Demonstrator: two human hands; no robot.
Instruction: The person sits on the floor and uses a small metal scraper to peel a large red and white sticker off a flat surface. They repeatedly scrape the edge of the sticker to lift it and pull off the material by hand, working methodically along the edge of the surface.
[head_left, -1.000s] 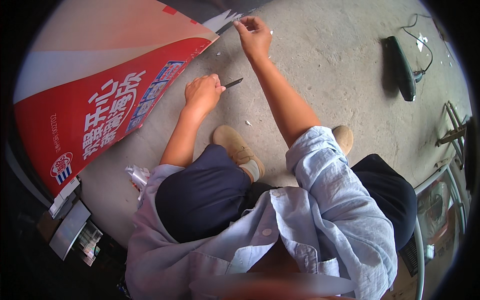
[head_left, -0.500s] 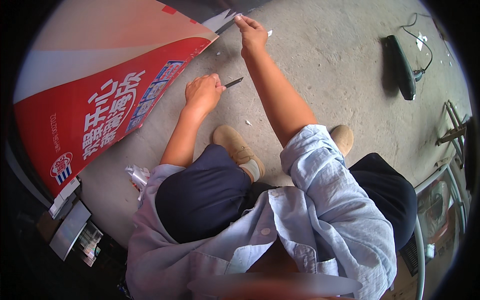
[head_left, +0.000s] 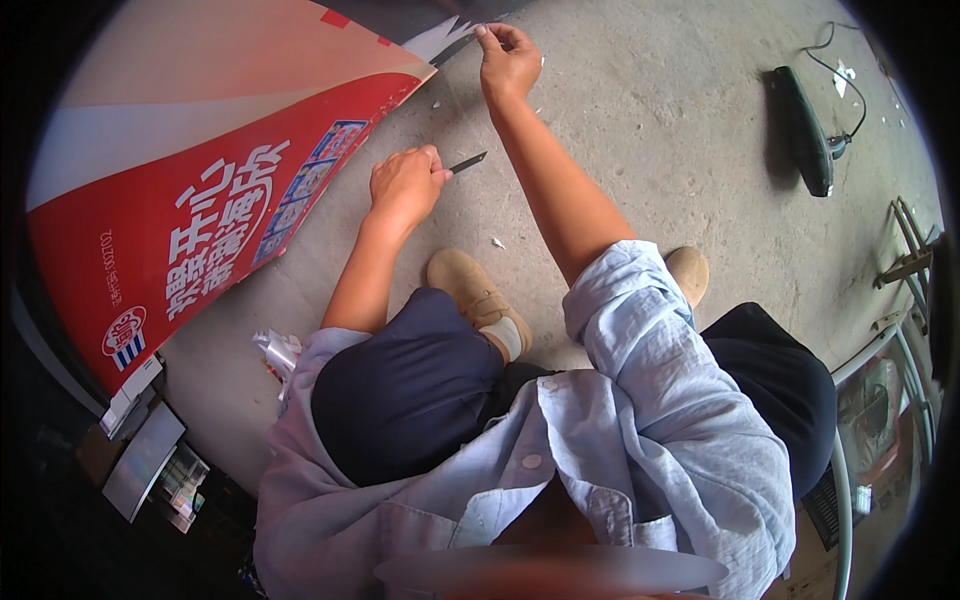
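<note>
My left hand (head_left: 408,188) is closed round a dark utility knife (head_left: 467,163), its blade pointing right and away from me, a little above the floor. Farther off, my right hand (head_left: 512,68) pinches with thumb and forefinger at the jagged tip of a torn whitish film strip (head_left: 438,40). That strip sticks out past the corner of a big printed panel (head_left: 120,240), red with pale bands and white lettering, which stands at my left. The knife's handle is mostly hidden inside my left hand.
Grey concrete floor (head_left: 640,130) lies ahead, dotted with white scraps (head_left: 498,242). A black corded tool (head_left: 805,130) rests at the far right. Metal frame tubing (head_left: 838,470) stands by my right knee, and a crumpled silvery wrapper (head_left: 280,350) is by my left side.
My right hand has shifted slightly outward and to the right, its fingers curled a bit more at the strip's tip. The left hand and knife have hardly moved.
</note>
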